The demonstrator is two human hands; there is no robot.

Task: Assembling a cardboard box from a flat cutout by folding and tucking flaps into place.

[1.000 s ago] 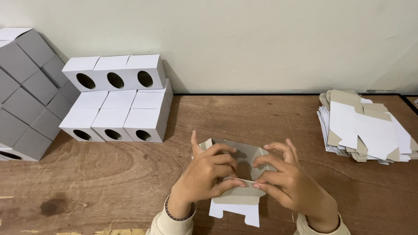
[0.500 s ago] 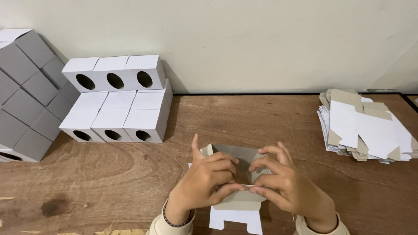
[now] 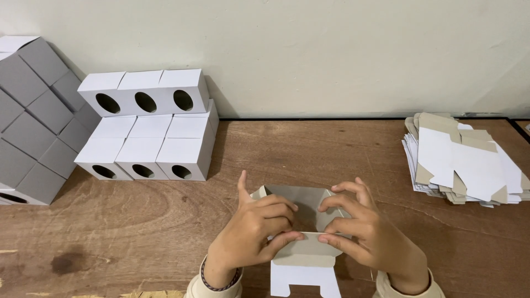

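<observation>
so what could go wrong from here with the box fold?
1. Both hands, left and right, pinch the half-formed box from opposite sides; uneven pressure could crease a wall or skew it.
2. The white flap hangs loose near the table edge and could bend or catch.
3. The stack of flat blanks looks fanned and uneven; a careless reach might slide sheets off.

Left hand (image 3: 251,229) and right hand (image 3: 367,232) close together, fingers curled, thumbs inward
</observation>
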